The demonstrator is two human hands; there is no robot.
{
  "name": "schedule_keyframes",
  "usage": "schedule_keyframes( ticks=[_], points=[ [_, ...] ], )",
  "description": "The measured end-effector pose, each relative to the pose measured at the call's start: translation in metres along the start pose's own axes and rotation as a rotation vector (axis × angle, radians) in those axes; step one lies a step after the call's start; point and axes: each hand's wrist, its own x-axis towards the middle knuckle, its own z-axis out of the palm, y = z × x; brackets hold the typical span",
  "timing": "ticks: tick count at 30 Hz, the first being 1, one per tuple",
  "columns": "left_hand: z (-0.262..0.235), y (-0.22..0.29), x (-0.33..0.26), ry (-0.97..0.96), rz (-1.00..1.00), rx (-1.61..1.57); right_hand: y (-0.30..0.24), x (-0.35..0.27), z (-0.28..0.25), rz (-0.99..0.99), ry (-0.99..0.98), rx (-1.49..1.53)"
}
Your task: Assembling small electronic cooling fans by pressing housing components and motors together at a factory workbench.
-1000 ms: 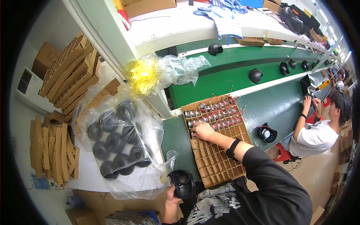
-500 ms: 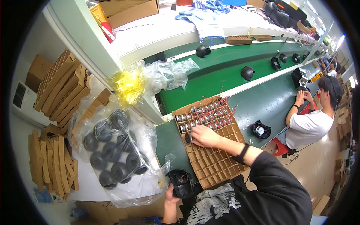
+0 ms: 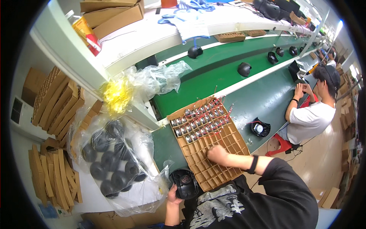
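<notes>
Left hand (image 3: 173, 194) near chest, fingers clamped on black round housing (image 3: 185, 184) — open side up. Right hand (image 3: 217, 154) rests on cardboard divider tray (image 3: 219, 162), fingers curled, grip unclear. Small parts (image 3: 200, 122) fill far cells. Bag of black housings (image 3: 114, 164) left — within reach.

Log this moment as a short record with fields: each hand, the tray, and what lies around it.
left hand: holds a round black housing at the bench edge
right hand: rests closed on the empty cells of the cardboard divider tray
tray contents: small metal parts with red wires fill the far rows; near rows empty
left of tray: clear bag of black round parts
beyond tray: green conveyor belt carrying black housings
right: a seated co-worker
</notes>
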Motion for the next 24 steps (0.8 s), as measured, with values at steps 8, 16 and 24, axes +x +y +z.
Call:
schedule_keyframes(
  ticks=[8,16,24],
  points=[
    [0.0,-0.004,-0.005,0.073,0.022,0.034,-0.019,-0.043,-0.048,-0.37,0.657,0.41],
    [0.002,0.002,-0.002,0.076,-0.034,-0.026,0.011,-0.063,0.001,-0.072,0.484,0.573],
    [-0.014,0.006,0.0,0.011,-0.001,0.098,0.001,-0.078,-0.028,-0.218,0.432,0.744]
  ],
)
